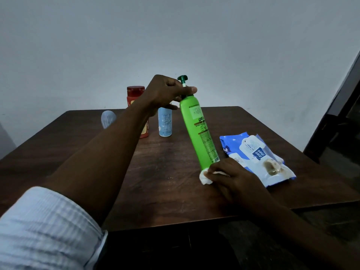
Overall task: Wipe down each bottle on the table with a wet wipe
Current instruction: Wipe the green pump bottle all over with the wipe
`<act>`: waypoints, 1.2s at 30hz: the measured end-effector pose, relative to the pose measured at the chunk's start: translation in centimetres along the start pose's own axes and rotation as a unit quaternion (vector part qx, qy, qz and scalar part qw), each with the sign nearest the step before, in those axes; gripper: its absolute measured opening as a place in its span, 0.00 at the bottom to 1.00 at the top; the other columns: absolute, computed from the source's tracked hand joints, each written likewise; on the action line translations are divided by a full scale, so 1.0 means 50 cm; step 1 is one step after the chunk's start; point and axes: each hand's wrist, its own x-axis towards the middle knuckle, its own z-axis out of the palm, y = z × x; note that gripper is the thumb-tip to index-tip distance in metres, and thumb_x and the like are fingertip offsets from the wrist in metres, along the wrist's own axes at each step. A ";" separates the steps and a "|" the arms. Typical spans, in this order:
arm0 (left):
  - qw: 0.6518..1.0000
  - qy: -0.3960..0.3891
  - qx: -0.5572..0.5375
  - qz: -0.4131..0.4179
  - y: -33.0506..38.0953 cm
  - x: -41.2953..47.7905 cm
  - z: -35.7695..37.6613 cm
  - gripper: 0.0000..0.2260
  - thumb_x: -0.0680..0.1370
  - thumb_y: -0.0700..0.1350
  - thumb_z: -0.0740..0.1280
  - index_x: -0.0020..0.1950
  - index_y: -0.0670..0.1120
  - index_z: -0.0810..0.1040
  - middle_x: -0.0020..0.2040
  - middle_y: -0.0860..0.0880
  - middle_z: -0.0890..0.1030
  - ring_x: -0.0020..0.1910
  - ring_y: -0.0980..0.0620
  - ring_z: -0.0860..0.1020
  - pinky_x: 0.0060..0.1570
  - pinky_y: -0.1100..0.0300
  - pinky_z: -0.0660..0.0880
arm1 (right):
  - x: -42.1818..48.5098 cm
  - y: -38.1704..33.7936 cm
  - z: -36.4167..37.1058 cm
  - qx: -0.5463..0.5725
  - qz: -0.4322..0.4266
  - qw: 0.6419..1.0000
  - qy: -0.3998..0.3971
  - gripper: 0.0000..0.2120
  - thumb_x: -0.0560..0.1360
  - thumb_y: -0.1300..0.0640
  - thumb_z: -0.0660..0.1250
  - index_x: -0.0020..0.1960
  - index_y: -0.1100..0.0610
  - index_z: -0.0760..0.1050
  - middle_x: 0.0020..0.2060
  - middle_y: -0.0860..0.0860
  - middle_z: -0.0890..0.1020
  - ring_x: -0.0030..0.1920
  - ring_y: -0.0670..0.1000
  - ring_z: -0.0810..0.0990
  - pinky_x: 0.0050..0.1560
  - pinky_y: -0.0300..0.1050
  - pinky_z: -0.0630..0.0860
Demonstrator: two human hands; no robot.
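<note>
— Green bottle [196, 129]?
— Tall, dark pump on top, tilted, top leaning left.
— Wipe [204, 177]?
— White, crumpled, pressed against its base.
— Others?
— Red bottle [136, 94] and blue bottle [165, 123] upright behind, side by side; pale bottle [108, 118] further left.

The left forearm [109, 152] crosses the red bottle [135, 92], leaving only its cap and a strip of its lower right side in sight. The left hand [167, 92] covers the top of the blue bottle [165, 123] and the neck of the green bottle [196, 129]. The right hand [231, 176] and the wet wipe [204, 177] it grips hide the green bottle's base, so contact with the counter [165, 172] cannot be told. Most of the wipe lies under the fingers. That hand overlaps the near corner of the wipes pack [259, 152]. The bottles' print is too small to read. A pale blurred object [108, 118] at far left cannot be identified. The sleeve [42, 227] runs off the left and bottom edges.
</note>
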 end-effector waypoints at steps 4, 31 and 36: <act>1.000 0.004 0.003 -0.007 0.000 0.001 0.003 0.12 0.69 0.51 0.80 0.40 0.43 0.85 0.47 0.43 0.87 0.38 0.57 0.82 0.52 0.42 0.82 | 0.004 0.003 0.006 0.012 0.008 1.000 -0.004 0.12 0.77 0.57 0.63 0.51 0.55 0.85 0.48 0.50 0.83 0.49 0.49 0.78 0.37 0.43 0.78; 0.999 0.034 -0.025 -0.021 -0.054 0.008 -0.027 0.20 0.69 0.52 0.80 0.49 0.37 0.85 0.38 0.51 0.85 0.40 0.58 0.83 0.45 0.52 0.84 | 0.181 0.023 0.030 0.057 0.041 0.997 0.043 0.10 0.74 0.59 0.71 0.55 0.55 0.85 0.53 0.54 0.82 0.53 0.53 0.80 0.48 0.49 0.80; 0.997 0.039 -0.055 -0.022 -0.082 0.009 -0.031 0.21 0.70 0.53 0.79 0.49 0.36 0.84 0.40 0.49 0.85 0.40 0.57 0.82 0.40 0.56 0.83 | 0.083 0.011 0.020 0.064 0.063 0.996 0.011 0.10 0.75 0.56 0.67 0.53 0.54 0.85 0.53 0.53 0.82 0.52 0.52 0.80 0.49 0.48 0.78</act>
